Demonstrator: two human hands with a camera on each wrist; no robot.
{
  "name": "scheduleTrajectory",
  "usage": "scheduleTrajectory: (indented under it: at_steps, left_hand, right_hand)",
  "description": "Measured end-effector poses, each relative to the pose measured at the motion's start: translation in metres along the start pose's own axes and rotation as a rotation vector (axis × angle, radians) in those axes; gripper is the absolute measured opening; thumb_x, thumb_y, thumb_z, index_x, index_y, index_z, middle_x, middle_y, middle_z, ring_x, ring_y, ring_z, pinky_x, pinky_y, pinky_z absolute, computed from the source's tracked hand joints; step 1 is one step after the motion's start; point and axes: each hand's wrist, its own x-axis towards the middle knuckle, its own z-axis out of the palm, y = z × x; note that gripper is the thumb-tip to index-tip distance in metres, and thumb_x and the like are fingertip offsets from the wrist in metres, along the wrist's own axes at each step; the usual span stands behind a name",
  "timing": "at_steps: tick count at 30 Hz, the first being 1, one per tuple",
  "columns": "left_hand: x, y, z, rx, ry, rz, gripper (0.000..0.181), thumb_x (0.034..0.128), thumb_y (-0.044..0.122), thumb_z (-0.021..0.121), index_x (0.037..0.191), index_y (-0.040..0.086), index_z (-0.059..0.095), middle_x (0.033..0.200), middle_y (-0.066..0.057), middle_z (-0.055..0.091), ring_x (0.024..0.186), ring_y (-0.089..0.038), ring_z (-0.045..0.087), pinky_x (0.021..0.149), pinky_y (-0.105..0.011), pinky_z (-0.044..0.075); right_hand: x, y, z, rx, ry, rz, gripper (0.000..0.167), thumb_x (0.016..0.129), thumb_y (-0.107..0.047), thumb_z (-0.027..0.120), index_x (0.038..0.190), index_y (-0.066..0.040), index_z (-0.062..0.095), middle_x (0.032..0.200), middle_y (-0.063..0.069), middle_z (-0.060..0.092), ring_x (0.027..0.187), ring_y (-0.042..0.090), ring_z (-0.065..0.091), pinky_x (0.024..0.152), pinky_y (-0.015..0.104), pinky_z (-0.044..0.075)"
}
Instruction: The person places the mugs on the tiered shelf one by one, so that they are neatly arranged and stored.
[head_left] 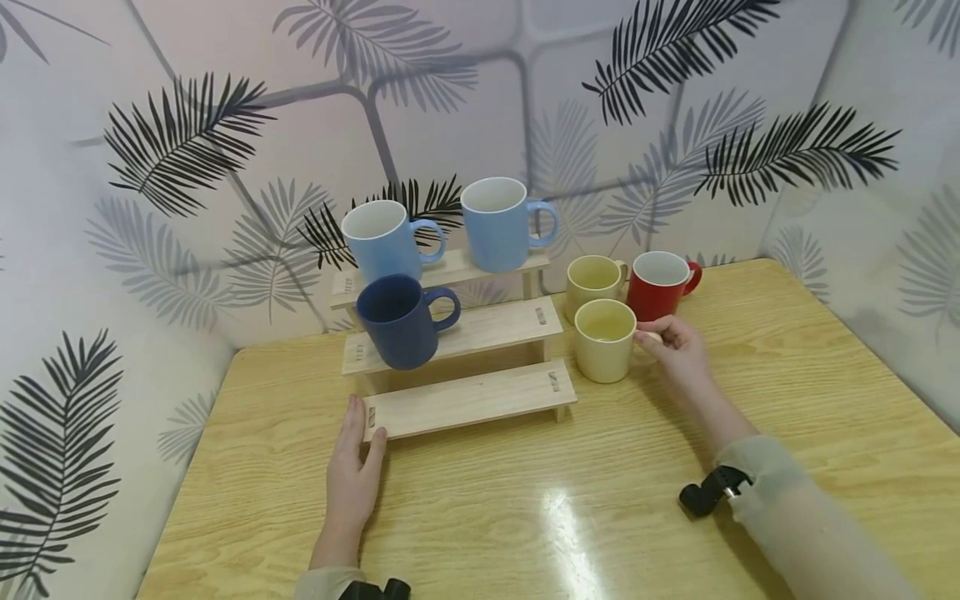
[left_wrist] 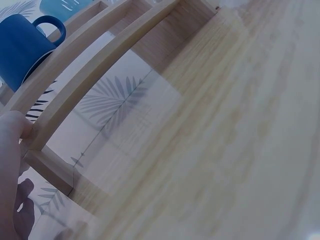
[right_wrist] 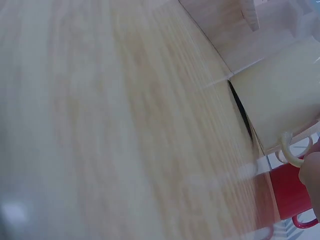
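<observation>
My right hand (head_left: 678, 354) pinches the handle of a cream mug (head_left: 603, 354) beside the right end of a three-step wooden rack (head_left: 465, 400). In the right wrist view, a thin dark gap shows under the base of this mug (right_wrist: 280, 95). My left hand (head_left: 352, 479) holds the front left corner of the rack's lowest step, thumb at the front edge and fingers along the end. A navy mug (head_left: 401, 329) stands at the left of the middle step, its base reaching the front edge. Two light blue mugs (head_left: 497, 237) stand on the top step.
Right behind the held mug stands another cream mug (head_left: 585, 292), with a red mug (head_left: 654, 287) to its right. All handles point rightward. The wooden table (head_left: 480, 517) meets a leaf-patterned backdrop (head_left: 247, 150) behind the rack.
</observation>
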Motion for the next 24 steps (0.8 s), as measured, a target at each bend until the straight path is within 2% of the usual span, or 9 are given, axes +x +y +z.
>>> scheduleTrajectory:
  at_steps: [6,11,17,24]
  left_hand:
    - [0.0,0.0,-0.001,-0.001,-0.011,-0.013,0.061,0.1017,0.037,0.045,0.153,0.012,0.021,0.158,-0.001,0.014,0.144,-0.023,0.014,0.115,-0.047,0.015]
    - [0.0,-0.001,0.0,-0.013,-0.015,-0.016,0.062,0.1014,0.037,0.045,0.152,0.011,0.021,0.158,-0.003,0.015,0.144,-0.023,0.013,0.115,-0.046,0.015]
    - [0.001,-0.002,0.0,-0.007,-0.009,-0.016,0.062,0.1011,0.037,0.046,0.152,0.01,0.022,0.158,-0.006,0.016,0.144,-0.025,0.014,0.114,-0.047,0.016]
    - [0.0,-0.003,0.001,-0.016,-0.006,-0.014,0.062,0.101,0.038,0.046,0.153,0.016,0.021,0.158,-0.005,0.016,0.144,-0.022,0.014,0.114,-0.049,0.017]
  right_hand:
    - [0.0,0.001,0.007,0.093,0.009,-0.019,0.027,0.086,0.016,0.058,0.085,-0.007,0.072,0.087,0.0,0.069,0.081,0.01,0.06,0.07,0.015,0.05]
    - [-0.001,-0.004,0.013,0.093,0.026,-0.014,0.026,0.086,0.016,0.06,0.086,-0.005,0.074,0.087,0.001,0.07,0.083,0.01,0.06,0.075,0.016,0.05]
    - [-0.003,-0.02,0.025,0.086,0.023,0.007,0.024,0.086,0.013,0.061,0.088,-0.006,0.076,0.085,0.0,0.07,0.084,0.01,0.058,0.073,0.016,0.049]
    - [-0.003,-0.046,0.041,0.186,-0.001,-0.08,0.027,0.087,0.017,0.057,0.088,-0.003,0.075,0.087,0.005,0.071,0.084,0.013,0.06,0.075,0.018,0.05]
